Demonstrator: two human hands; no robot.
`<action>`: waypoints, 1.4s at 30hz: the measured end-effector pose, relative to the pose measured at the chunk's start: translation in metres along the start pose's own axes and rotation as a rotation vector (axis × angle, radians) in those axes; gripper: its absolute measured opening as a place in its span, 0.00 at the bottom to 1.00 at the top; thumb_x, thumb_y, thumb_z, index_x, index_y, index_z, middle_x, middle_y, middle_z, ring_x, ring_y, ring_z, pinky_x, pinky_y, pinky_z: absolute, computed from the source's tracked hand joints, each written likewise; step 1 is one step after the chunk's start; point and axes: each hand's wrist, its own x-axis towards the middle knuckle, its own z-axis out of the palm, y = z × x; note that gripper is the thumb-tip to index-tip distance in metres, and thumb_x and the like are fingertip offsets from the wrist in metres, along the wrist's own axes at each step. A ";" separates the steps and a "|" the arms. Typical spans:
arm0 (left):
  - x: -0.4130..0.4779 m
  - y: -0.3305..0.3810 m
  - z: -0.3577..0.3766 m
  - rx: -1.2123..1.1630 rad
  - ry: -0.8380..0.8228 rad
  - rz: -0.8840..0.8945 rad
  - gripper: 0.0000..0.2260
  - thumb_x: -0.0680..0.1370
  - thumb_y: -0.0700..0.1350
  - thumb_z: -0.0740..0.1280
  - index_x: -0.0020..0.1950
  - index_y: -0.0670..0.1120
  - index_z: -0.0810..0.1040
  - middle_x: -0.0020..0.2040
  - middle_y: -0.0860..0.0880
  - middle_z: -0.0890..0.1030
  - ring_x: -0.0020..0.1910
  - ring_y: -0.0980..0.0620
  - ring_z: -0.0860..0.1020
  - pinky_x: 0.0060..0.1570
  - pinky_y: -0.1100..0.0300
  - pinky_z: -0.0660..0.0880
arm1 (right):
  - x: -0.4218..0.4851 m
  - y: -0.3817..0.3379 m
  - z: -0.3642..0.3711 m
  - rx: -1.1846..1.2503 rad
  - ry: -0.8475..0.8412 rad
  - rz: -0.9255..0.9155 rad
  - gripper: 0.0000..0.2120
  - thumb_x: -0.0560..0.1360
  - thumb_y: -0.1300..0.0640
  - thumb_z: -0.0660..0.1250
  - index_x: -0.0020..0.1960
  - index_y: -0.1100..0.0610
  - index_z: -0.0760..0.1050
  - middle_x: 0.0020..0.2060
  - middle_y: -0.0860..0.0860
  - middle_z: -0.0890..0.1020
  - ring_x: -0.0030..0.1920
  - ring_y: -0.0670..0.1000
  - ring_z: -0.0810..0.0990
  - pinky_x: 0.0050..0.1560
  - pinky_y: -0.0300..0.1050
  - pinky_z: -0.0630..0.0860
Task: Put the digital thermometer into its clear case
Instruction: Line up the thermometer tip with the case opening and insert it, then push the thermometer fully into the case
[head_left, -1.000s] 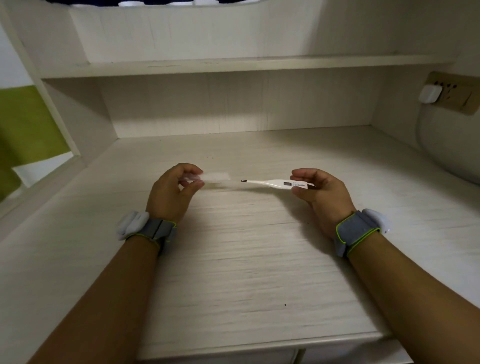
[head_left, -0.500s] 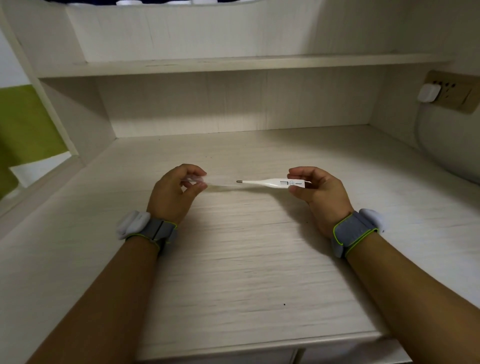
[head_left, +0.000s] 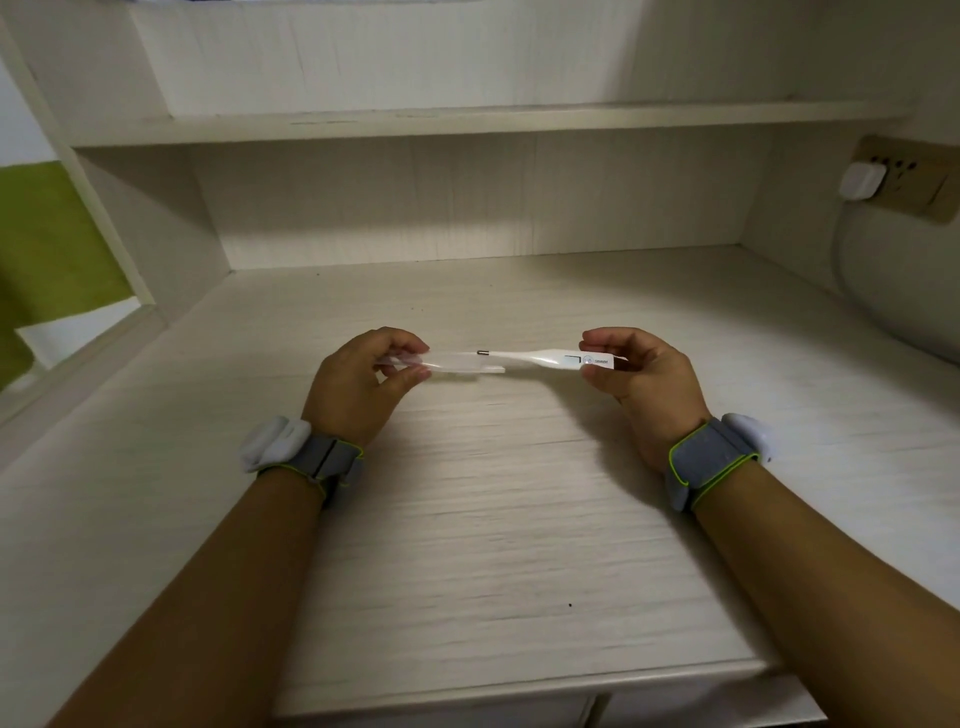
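Closed most of the gap since a second ago: metal tip now at, perhaps just inside, the mouth of the clear case (head_left: 447, 361), where earlier well apart. Right hand (head_left: 641, 382) pinching the digital thermometer (head_left: 550, 359) at its display end, held level above the tabletop (head_left: 493, 519). Left hand (head_left: 358, 384) gripping the case's far end, open end facing right. Likely trouble: tip catching the rim or sliding alongside the case rather than in, given a transparent, hard-to-see opening and slight misalignment; case could also flex or slip in a fingertip hold. Hands otherwise barely shifted.
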 end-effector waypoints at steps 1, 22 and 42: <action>0.000 0.000 0.000 0.003 0.005 -0.005 0.09 0.69 0.45 0.73 0.46 0.55 0.79 0.42 0.55 0.81 0.41 0.54 0.78 0.43 0.71 0.73 | 0.001 0.000 -0.001 0.009 0.004 0.004 0.17 0.68 0.72 0.70 0.46 0.50 0.81 0.45 0.51 0.83 0.45 0.49 0.79 0.48 0.38 0.76; -0.002 0.010 0.008 -0.024 -0.090 0.034 0.09 0.69 0.47 0.73 0.46 0.57 0.79 0.42 0.60 0.81 0.40 0.59 0.78 0.42 0.75 0.71 | -0.006 0.001 0.016 0.103 -0.112 0.038 0.13 0.71 0.72 0.66 0.47 0.55 0.81 0.46 0.53 0.85 0.46 0.47 0.83 0.52 0.41 0.80; -0.004 0.023 0.017 -0.037 -0.078 0.042 0.07 0.70 0.47 0.72 0.46 0.56 0.78 0.39 0.60 0.80 0.39 0.59 0.76 0.38 0.74 0.71 | -0.016 -0.006 0.031 0.200 0.055 0.194 0.04 0.71 0.68 0.69 0.46 0.62 0.79 0.37 0.58 0.83 0.37 0.53 0.84 0.45 0.46 0.83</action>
